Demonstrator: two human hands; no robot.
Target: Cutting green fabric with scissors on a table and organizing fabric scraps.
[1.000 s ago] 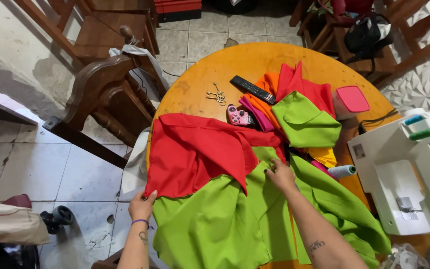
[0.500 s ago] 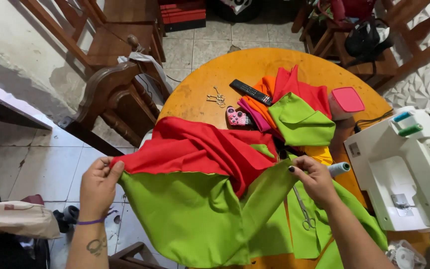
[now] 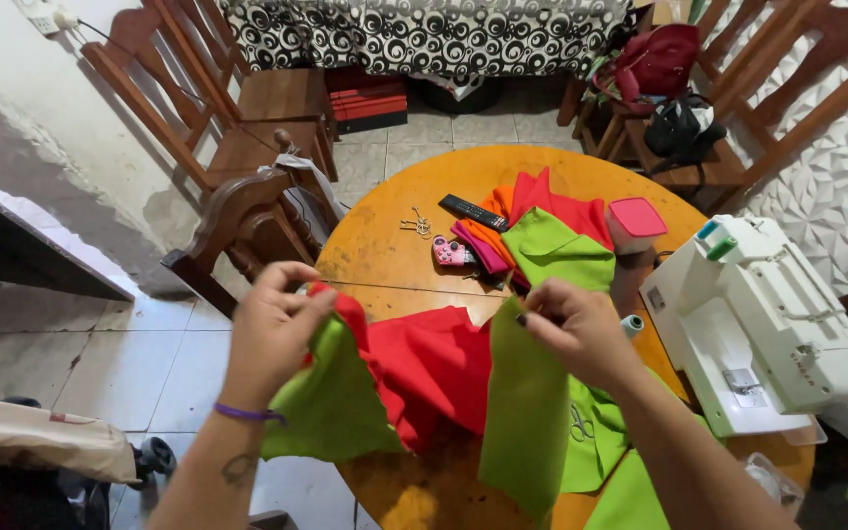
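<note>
— While both hands are raised over the near edge of the desk (image 3: pixel 385 245), what do they have hold of?
— The left hand (image 3: pixel 272 329) has its fingers (image 3: pixel 298 285) pinched on the top edge of the cloth (image 3: pixel 424 368), red and green layers together; the right hand (image 3: pixel 576 329) has its fingers (image 3: pixel 542 299) pinched on the other end of that edge, where a green strip hangs straight down; between the hands the red layer sags toward the desk.
— And where does the cloth sit?
— It hangs above the round orange desk's near side, lower green folds lying on the top by the scissors (image 3: pixel 578 424); whether the two colours are sewn together cannot be told.
— What else is about?
— A white sewing machine (image 3: pixel 768 324) on the right; farther back a folded pile (image 3: pixel 542 240) of red, orange and green, a pink box (image 3: pixel 635 221), a black remote (image 3: pixel 473 211), keys (image 3: pixel 416 226); a wooden chair (image 3: pixel 247 226) stands left of the desk.
</note>
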